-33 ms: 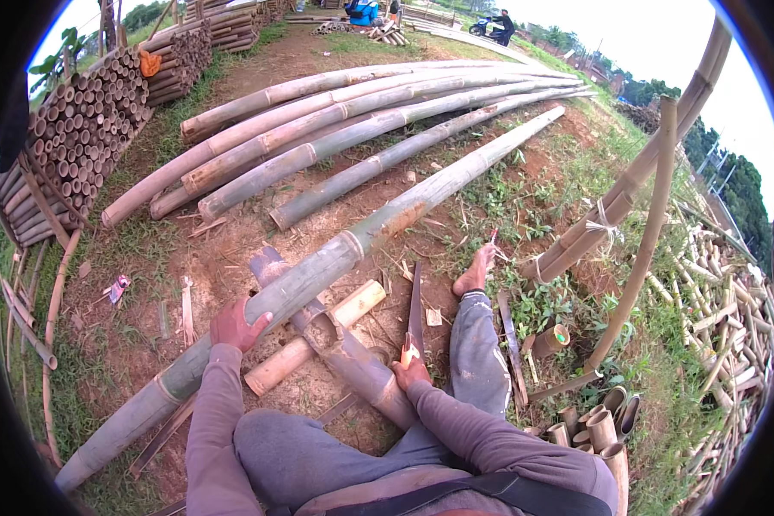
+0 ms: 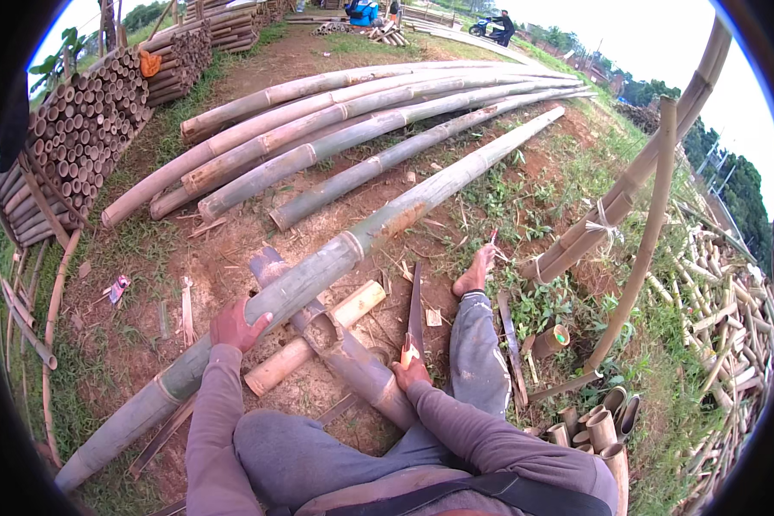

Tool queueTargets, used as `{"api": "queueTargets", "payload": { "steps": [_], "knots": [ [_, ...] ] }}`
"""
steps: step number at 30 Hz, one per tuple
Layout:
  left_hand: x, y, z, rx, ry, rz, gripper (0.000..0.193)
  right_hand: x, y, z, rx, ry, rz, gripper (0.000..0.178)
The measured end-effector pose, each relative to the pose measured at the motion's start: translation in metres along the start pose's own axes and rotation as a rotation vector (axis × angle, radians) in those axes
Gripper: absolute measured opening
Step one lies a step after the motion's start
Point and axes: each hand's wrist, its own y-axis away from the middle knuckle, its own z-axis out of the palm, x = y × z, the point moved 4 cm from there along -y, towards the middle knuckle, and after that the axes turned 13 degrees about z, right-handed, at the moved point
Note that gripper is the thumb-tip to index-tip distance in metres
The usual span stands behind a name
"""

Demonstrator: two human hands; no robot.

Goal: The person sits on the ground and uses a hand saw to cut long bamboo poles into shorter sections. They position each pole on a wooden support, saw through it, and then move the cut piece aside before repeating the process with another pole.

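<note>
A long green-grey bamboo pole (image 2: 318, 279) runs slantwise from the lower left to the far right. My left hand (image 2: 236, 325) lies around it, fingers over the top and thumb on the near side. In my right hand (image 2: 411, 374) is the handle of a handsaw (image 2: 415, 305); its dark blade points away from me, apart from the pole. Beneath the pole, a thick bamboo piece with a cut notch (image 2: 361, 370) stretches toward my legs. A shorter pale bamboo piece (image 2: 267, 370) crosses under that one.
Several long bamboo poles (image 2: 318, 153) lie side by side beyond. Bundled poles (image 2: 568, 241) lean at the right, near short bamboo cups (image 2: 604, 426) and a heap of offcuts (image 2: 740, 335). Stacked bamboo (image 2: 90, 107) stands far left. My bare foot (image 2: 475, 271) rests right of the saw.
</note>
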Motion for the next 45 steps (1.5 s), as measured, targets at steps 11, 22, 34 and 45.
{"api": "queueTargets", "payload": {
  "steps": [11,22,34,45],
  "knots": [
    [0.005,-0.014,-0.001,-0.010,0.009,-0.001,0.083,-0.013,-0.002,-0.015,0.025,0.017,-0.020,0.082],
    [-0.006,-0.014,0.011,0.042,-0.077,0.001,0.073,-0.030,0.096,-0.088,0.323,-0.712,-0.642,0.037],
    [0.010,-0.053,0.026,0.030,0.221,-0.143,0.062,-0.070,0.182,-0.130,0.238,-0.565,-1.093,0.032],
    [0.018,-0.061,0.022,-0.118,0.111,-0.315,0.090,-0.093,0.200,-0.103,0.049,-0.514,-1.238,0.055]
  ]
}}
